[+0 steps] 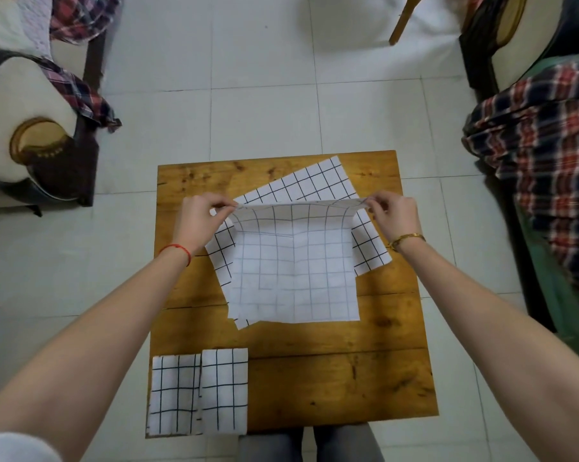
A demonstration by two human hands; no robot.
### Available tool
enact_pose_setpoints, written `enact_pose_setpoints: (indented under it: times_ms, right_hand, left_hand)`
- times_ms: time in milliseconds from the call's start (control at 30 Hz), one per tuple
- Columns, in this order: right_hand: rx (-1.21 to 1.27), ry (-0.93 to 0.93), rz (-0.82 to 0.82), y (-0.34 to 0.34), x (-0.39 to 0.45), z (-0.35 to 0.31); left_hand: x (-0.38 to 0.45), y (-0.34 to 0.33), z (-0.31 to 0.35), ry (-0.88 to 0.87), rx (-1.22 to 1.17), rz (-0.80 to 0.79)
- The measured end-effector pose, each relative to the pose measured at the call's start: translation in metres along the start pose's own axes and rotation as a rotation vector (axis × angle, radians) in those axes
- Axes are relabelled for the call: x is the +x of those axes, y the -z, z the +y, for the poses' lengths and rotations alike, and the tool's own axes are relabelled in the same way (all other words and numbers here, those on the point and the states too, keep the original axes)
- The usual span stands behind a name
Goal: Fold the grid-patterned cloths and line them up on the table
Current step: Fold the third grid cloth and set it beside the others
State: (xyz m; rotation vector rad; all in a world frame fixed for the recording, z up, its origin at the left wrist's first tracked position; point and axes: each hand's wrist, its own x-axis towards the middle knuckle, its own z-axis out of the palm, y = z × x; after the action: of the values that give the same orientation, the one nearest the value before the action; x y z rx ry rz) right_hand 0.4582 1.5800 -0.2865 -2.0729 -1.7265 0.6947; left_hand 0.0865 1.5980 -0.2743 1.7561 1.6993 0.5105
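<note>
The person wears a red string bracelet (176, 252) on the left wrist, a gold bracelet (406, 240) on the right, a white sleeve (11, 446) at seven o'clock and grey trousers (309, 445).

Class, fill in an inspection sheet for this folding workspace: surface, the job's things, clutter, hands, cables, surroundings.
Surface: wooden table, knotty planks.
Job's things: lifted cloth, far edge raised, near edge on the table; flat cloth spread beneath it, skewed; two folded cloths side by side at the near left corner.
Clutter: nothing seen.
Hands: left hand and right hand each pinch a far corner of the lifted cloth.
Cables: nothing seen.
Surroundings: tiled floor; plaid fabric at right.
</note>
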Motion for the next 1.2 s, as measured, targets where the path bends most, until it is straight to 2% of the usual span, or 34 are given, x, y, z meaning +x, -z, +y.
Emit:
enact_pose_setpoints:
  times_ms: [133,300,500,633,800,967,1100,1200]
  right_hand:
    - [-0.125,0.139,0.019,-0.001,-0.019,0.007]
    - [-0.296,0.326,-0.022,-0.012,-0.061,0.026]
    - [-0.386,0.362,-0.099,-0.037,-0.107,0.05]
    - [-0.429,0.324,-0.183,-0.051,-0.132,0.065]
    - [-0.517,0.238,-0.376,-0.073,-0.155,0.081]
    - [-0.561,0.141,-0.478,-0.088,-0.169,0.08]
    - [-0.42,-0.09,-0.454,-0.093,-0.173,0.07]
    - [-0.102,-0.247,-0.286,-0.089,-0.17,0.061]
  left_hand:
    - [-0.019,-0.005,-0.002,-0.018,0.05,-0.001]
    - [-0.057,-0.017,-0.017,0.015,0.104,-0.096]
    - [-0.102,-0.049,-0.042,0.025,0.178,-0.142]
    - [-0.132,-0.076,-0.059,0.071,0.156,-0.173]
    - [-0.163,-0.106,-0.074,0.153,0.183,-0.237]
    - [-0.176,-0.121,-0.08,0.21,0.22,-0.258]
    - [-0.18,-0.123,-0.078,0.243,0.193,-0.263]
    - [-0.178,-0.118,-0.07,0.274,0.147,-0.257]
